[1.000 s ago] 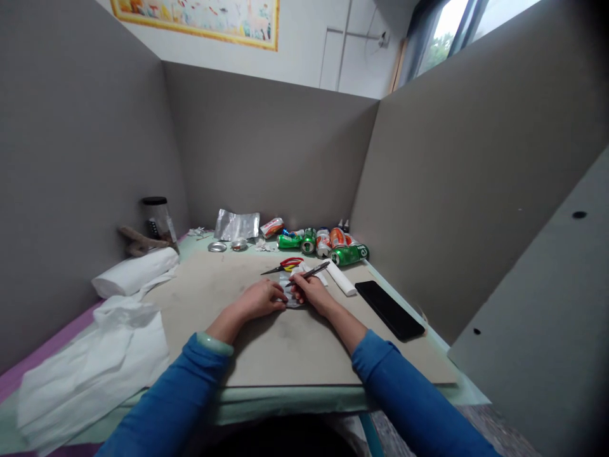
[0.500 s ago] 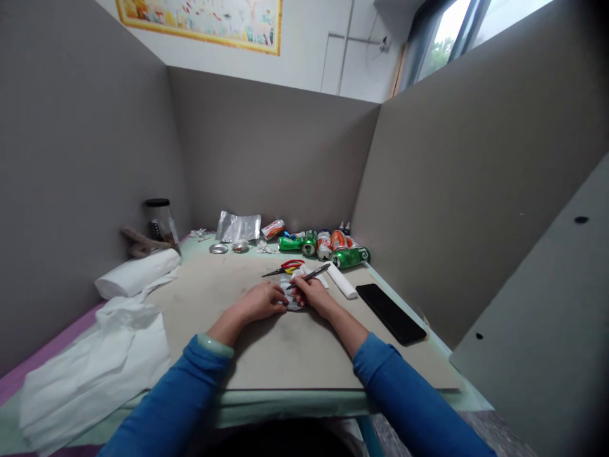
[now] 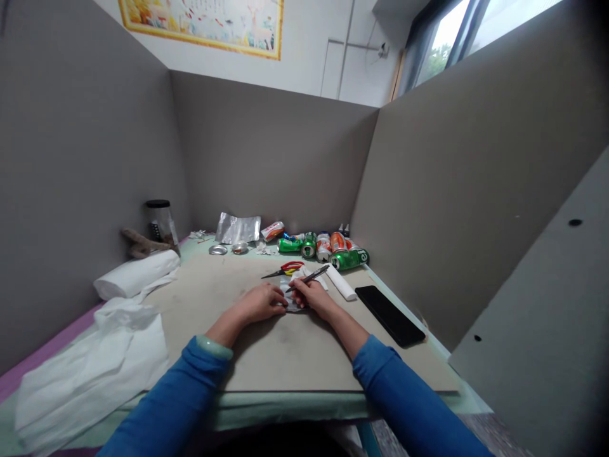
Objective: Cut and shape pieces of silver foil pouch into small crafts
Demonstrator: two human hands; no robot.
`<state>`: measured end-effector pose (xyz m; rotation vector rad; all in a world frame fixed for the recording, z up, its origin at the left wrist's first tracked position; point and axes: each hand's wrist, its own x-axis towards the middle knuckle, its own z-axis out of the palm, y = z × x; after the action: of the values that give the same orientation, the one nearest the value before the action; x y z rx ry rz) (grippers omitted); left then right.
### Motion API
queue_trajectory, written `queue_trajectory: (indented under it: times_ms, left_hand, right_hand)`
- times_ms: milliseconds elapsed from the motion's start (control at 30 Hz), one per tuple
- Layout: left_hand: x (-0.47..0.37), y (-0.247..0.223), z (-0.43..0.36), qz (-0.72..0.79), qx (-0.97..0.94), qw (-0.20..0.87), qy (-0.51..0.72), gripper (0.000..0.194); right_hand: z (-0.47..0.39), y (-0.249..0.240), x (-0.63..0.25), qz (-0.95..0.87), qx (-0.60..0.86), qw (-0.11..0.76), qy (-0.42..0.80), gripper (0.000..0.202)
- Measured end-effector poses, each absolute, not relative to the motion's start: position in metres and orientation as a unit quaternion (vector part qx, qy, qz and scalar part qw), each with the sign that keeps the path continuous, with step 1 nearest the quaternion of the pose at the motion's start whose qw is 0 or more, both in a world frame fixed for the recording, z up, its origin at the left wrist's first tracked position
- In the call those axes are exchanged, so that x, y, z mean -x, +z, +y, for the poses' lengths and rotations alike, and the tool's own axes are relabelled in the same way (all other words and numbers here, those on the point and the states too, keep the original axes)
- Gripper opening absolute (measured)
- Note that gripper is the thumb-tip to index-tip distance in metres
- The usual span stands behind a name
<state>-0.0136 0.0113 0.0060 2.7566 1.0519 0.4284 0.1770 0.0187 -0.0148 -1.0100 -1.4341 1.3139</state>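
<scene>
A dark pen (image 3: 320, 273) slants up to the right out of my right hand (image 3: 309, 296), whose fingers are closed around it. Its lower end points at a small silver sheet (image 3: 288, 287) lying flat on the board. My left hand (image 3: 263, 301) is at the sheet's left edge, with curled fingertips holding it against the board; the hands partly cover the sheet. Just beyond them lie scissors (image 3: 291, 267) with red and yellow handles. A crumpled white tissue (image 3: 302, 273) is behind my right hand.
A white roll (image 3: 341, 283) and a black phone (image 3: 390, 315) lie to the right. Several drink cans (image 3: 349, 258) stand along the back, near a bent silver sheet (image 3: 238, 228). At left are a paper roll (image 3: 137, 274), a jar (image 3: 162, 222) and white cloth-like paper (image 3: 95, 368). Grey panels surround the table.
The view has shifted very slightly. Both hands stay in nearly the same place, with the pen still in my right hand and my left fingers on the sheet.
</scene>
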Motion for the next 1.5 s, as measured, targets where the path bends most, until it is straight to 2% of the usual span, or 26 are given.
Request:
queue_trajectory:
  times_ms: [1000, 1500]
  left_hand:
    - [0.0143, 0.0055, 0.0119, 0.338, -0.925, 0.087, 0.151, 0.022]
    - [0.0145, 0.0049, 0.0140, 0.337, -0.928, 0.070, 0.144, 0.021]
  right_hand:
    - [0.0187, -0.0133, -0.1760, -0.570, 0.411, 0.460, 0.542, 0.025]
    - [0.0222, -0.0146, -0.1756, -0.557, 0.411, 0.478, 0.541, 0.032]
